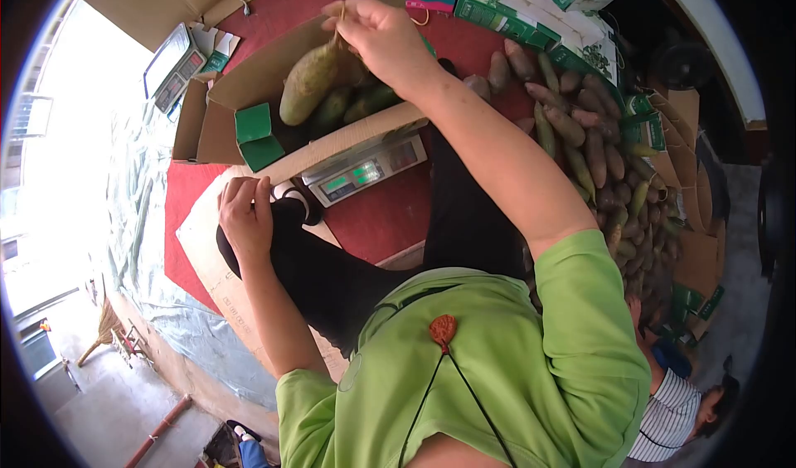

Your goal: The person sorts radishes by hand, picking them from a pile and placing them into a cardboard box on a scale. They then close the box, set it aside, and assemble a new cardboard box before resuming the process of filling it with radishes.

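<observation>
Far left, a spare scale (170, 66) lies unused on the floor beside the box flaps. The left hand (245, 219) rests low on a black shoe (286, 211), fingers folded over it in a loose hold; it takes no part in the handling. Centre: an open cardboard box (348, 140) sits on a second scale (365, 172) with a lit green display, the whole on a red mat (390, 219). Several green fruits (365, 101) already lie in the box. Above it the right hand (377, 37) pinches the stem end of a long green fruit (308, 82) between thumb and fingertips — the fruit hangs tilted, its lower end over the box's left side, and whether it touches the fruits below cannot be told. Judged step: loading the box on the scale, one piece at a time, partly done. The next move calls for lowering the fruit clear of the flaps, laying it beside the others and easing the pinch, then reading the display. Right of the arm, a large pile of fruit (597, 153) lies on the mat, with green-and-white cartons (531, 8) behind. Far right — a co-worker's striped sleeve (672, 418), not engaged here.
</observation>
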A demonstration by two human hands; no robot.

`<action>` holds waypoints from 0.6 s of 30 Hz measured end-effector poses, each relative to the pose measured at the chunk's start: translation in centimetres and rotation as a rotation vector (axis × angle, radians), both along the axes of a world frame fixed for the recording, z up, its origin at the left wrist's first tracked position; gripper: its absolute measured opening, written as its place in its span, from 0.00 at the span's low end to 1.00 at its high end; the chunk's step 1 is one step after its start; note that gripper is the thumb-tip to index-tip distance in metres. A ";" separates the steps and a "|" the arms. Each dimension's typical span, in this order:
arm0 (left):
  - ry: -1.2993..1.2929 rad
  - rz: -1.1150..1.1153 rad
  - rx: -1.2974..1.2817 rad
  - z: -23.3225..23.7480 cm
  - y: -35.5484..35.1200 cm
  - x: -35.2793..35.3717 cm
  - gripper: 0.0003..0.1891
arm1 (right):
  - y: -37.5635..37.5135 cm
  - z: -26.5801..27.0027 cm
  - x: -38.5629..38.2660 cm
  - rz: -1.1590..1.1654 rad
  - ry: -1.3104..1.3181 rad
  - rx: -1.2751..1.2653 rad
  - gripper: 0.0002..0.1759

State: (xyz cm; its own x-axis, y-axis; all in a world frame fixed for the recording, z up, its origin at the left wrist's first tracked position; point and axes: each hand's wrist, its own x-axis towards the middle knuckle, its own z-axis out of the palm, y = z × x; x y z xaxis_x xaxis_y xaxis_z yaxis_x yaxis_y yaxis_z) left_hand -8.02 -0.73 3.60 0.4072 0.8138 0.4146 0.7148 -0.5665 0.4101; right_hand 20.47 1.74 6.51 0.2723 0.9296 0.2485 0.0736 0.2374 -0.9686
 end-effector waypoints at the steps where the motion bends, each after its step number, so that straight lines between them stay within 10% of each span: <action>1: -0.003 0.001 0.011 -0.1 0.1 -0.1 0.09 | -0.1 -1.5 0.6 0.002 0.005 -0.009 0.14; 3: 0.007 0.006 0.004 -0.2 0.1 -0.2 0.08 | -1.8 -3.8 3.6 -0.203 -0.422 0.007 0.16; 9: -0.054 0.046 0.034 -0.3 0.0 0.2 0.06 | -11.9 -5.4 11.8 -0.392 -0.101 -0.283 0.15; 18: -0.099 0.058 0.068 -0.3 0.1 0.7 0.05 | -31.0 -26.8 14.9 -0.461 -0.110 -0.780 0.12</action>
